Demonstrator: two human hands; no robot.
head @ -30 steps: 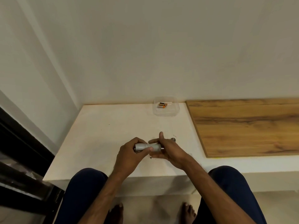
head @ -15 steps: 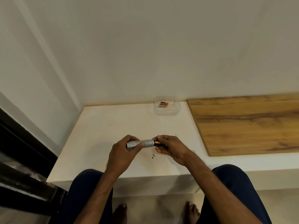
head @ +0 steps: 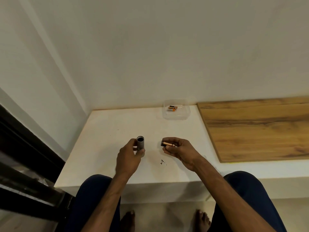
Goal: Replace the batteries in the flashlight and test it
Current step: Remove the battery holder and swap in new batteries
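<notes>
My left hand (head: 129, 159) grips the silver flashlight body (head: 140, 144) upright over the white table (head: 103, 148), its open dark end facing up. My right hand (head: 179, 150) holds a black battery holder with copper-coloured batteries (head: 168, 144) lying sideways in its fingers, pulled clear of the body. A gap of about a hand's width separates the two hands. At the back of the table a clear plastic box (head: 176, 110) holds two or three orange-and-black batteries (head: 172, 108).
A wooden board (head: 257, 129) covers the table's right part. Small dark specks (head: 163, 162) lie on the white top between my hands. A dark frame (head: 25, 164) stands at the left. My knees and bare feet are below the table's front edge.
The battery holder has come out of the flashlight body. My hands have moved apart, the left tipping the body upright, the right carrying the holder to the right.
</notes>
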